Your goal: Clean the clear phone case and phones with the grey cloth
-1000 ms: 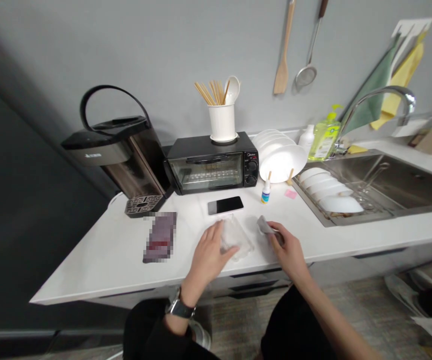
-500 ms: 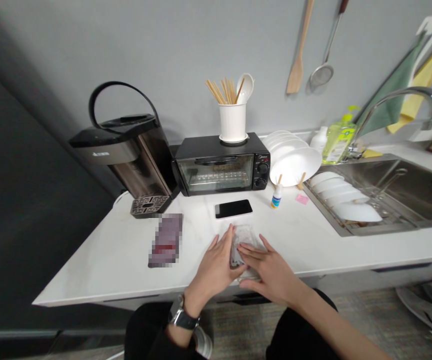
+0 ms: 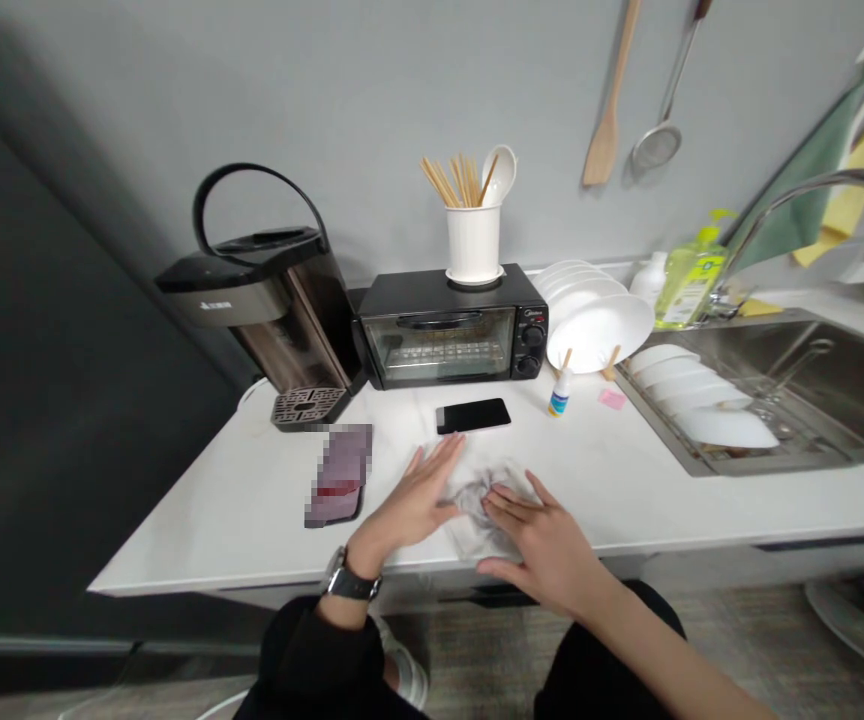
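Lower left of centre, a blurred purple item is lying on the tabletop. Rightward, left hand is spreading its fingers, grip loose, holding nothing. Phone is lying above centre-bottom; below it, crumpled pale wipe is lying under right hand, which is pressing, grip unclosed, fingers extended.

the crumpled sheet looks soft and matt on my feed, though cloth or paper i can't tell; i see a glossy phone screen, smooth white countertop, shiny metal tap, metal sink and plain wooden spatula.
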`<state>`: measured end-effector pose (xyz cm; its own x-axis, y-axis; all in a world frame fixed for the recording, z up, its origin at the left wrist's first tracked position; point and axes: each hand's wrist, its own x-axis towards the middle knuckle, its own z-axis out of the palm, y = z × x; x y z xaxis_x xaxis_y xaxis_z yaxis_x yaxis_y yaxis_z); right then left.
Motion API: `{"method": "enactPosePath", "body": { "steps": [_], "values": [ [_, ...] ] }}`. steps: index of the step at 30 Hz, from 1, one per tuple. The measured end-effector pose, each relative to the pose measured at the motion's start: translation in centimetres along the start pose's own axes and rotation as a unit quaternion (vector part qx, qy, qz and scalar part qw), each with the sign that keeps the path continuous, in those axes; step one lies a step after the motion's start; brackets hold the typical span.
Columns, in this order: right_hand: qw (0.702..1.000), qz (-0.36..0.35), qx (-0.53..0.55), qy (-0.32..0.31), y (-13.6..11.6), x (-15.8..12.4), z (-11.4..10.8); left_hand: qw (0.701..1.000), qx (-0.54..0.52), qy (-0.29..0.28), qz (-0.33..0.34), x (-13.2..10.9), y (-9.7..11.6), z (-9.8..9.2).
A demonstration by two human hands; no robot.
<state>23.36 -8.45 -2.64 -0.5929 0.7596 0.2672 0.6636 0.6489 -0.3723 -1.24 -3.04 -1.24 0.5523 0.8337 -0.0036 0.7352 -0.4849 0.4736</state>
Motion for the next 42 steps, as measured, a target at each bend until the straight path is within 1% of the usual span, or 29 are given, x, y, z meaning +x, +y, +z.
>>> {"method": "enactPosePath", "body": {
  "steps": [2,4,5,7,9,12,14,16,18,20,22,24,26,28,30,31,33,35,37,38,39,41,42],
  "values": [
    [1.000,0.013,-0.007,0.008,0.1,-1.1,-0.3,0.999,0.006,0.031,-0.027,-0.4,0.0,0.1],
    [1.000,0.017,-0.019,0.018,0.3,-1.7,-0.5,0.999,-0.009,0.038,-0.029,-0.8,0.8,0.7],
    [0.999,0.014,-0.026,0.022,0.4,-1.8,-0.5,0.999,-0.015,0.037,-0.022,-1.1,1.4,1.2],
    [0.999,0.006,-0.033,0.026,0.6,-1.6,-0.4,0.998,-0.013,0.056,-0.012,-1.3,2.4,2.0],
    [0.999,0.010,-0.038,0.029,0.7,-1.0,-0.2,0.997,-0.019,0.079,-0.002,-1.4,3.0,2.7],
    [0.998,0.037,-0.044,0.035,-0.3,0.4,0.5,0.994,-0.046,0.097,0.007,-1.3,2.8,3.3],
    [0.999,0.020,-0.011,0.028,-1.5,1.2,1.1,0.993,-0.052,0.101,0.008,-1.3,2.3,3.5],
    [0.999,-0.016,0.044,0.009,-2.2,1.4,1.3,0.994,-0.046,0.102,0.003,-1.3,2.1,3.5],
    [0.997,-0.029,0.072,-0.007,-1.6,0.8,0.7,0.994,-0.040,0.101,-0.009,-1.3,2.2,3.4],
    [0.999,-0.010,0.052,-0.010,0.4,-0.5,-0.7,0.994,-0.045,0.099,-0.023,-1.3,2.5,3.3],
    [1.000,0.022,0.004,0.010,2.3,-1.5,-1.9,0.994,-0.051,0.093,-0.026,-1.2,2.8,3.1],
    [0.999,0.030,-0.020,0.025,2.8,-1.5,-2.0,0.995,-0.055,0.086,-0.019,-1.1,2.9,3.0],
    [1.000,0.000,0.008,0.020,1.4,-0.5,-1.0,0.995,-0.061,0.080,-0.010,-1.0,2.7,3.0],
    [0.996,-0.050,0.077,0.000,-0.8,1.1,0.4,0.994,-0.068,0.081,-0.007,-1.1,2.4,2.9],
    [0.992,-0.063,0.105,-0.014,-2.1,2.0,0.8,0.995,-0.070,0.078,-0.004,-1.3,2.1,2.6],
    [0.992,-0.061,0.107,-0.024,-2.0,2.0,0.4,0.995,-0.070,0.073,-0.001,-1.4,2.0,2.5],
    [0.994,-0.044,0.089,-0.039,-0.3,1.0,-1.0,0.996,-0.067,0.064,-0.001,-1.6,2.0,2.3],
    [0.998,-0.011,0.050,-0.034,2.2,-0.6,-2.5,0.996,-0.065,0.064,-0.009,-1.5,2.1,2.3],
    [1.000,0.016,0.002,-0.017,3.7,-1.8,-3.1,0.996,-0.060,0.065,-0.014,-1.2,2.3,2.4],
    [1.000,0.022,-0.017,-0.007,3.7,-1.9,-2.8,0.996,-0.058,0.064,-0.012,-1.0,2.4,2.5],
    [0.999,0.021,-0.025,0.000,3.2,-1.7,-2.2,0.996,-0.057,0.061,-0.007,-0.8,2.5,2.5],
    [1.000,0.003,-0.010,0.006,1.0,-0.7,-0.4,0.996,-0.062,0.058,0.006,-0.5,2.5,2.6],
    [1.000,-0.017,0.018,0.000,-0.2,-0.1,0.4,0.996,-0.065,0.058,0.012,-0.5,2.4,2.6]
  ]
}}
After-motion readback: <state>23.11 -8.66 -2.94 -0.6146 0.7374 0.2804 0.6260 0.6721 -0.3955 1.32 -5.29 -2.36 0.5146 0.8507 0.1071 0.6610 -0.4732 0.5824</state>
